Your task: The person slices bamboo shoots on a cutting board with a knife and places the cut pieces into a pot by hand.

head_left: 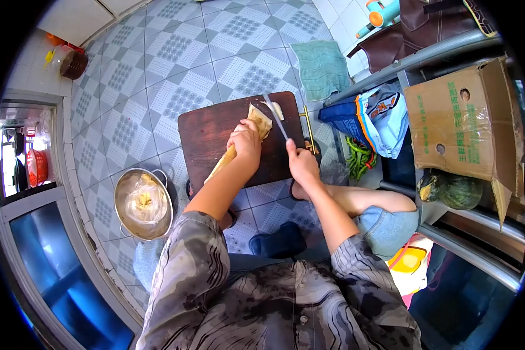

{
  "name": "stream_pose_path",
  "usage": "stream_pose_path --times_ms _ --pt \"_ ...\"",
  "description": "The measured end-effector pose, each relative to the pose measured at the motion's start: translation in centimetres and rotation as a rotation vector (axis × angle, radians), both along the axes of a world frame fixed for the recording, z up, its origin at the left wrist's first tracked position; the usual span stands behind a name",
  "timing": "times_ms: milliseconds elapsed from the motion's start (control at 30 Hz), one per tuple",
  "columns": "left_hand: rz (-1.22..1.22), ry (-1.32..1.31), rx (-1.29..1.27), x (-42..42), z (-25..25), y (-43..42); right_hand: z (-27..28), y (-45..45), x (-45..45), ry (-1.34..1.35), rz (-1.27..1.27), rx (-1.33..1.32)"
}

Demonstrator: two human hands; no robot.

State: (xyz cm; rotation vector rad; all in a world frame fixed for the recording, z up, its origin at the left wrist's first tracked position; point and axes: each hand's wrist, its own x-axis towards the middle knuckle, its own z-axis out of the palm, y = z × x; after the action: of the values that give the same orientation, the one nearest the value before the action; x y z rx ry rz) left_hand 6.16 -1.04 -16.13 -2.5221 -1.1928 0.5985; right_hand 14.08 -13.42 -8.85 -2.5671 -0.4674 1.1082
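My left hand (245, 140) presses down on a long, folded flatbread (261, 121), pale with browned patches. It lies slantwise across a dark wooden board (207, 137). Gripped in my right hand (303, 164) is a knife (276, 118), its narrow blade pointing away from me just right of the flatbread's far end. A small pale piece (274, 109) lies on the board beside the blade. My left hand and forearm hide part of the flatbread.
A two-handled metal pot (120, 198) at left holds yellowish pieces in clear plastic. To the right are a blue-and-white bag (385, 119), green peppers (356, 160), a cardboard box (449, 122) and a dark green squash (461, 191) on a metal rack. A green cloth (318, 70) lies on the tiled floor.
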Motion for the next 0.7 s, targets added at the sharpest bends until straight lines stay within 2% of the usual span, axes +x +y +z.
stream_pose_path --times_ms 133,467,700 --pt "-0.027 0.007 -0.071 0.0 0.3 0.0 0.1 0.5 -1.4 -0.227 0.310 -0.095" --pt "-0.027 0.018 -0.201 -0.2 0.0 0.4 -1.3 0.6 -1.4 -0.339 0.385 -0.013" --pt "-0.061 0.054 -0.241 -0.4 0.7 1.0 -1.5 7.1 -1.4 -0.311 0.392 0.037"
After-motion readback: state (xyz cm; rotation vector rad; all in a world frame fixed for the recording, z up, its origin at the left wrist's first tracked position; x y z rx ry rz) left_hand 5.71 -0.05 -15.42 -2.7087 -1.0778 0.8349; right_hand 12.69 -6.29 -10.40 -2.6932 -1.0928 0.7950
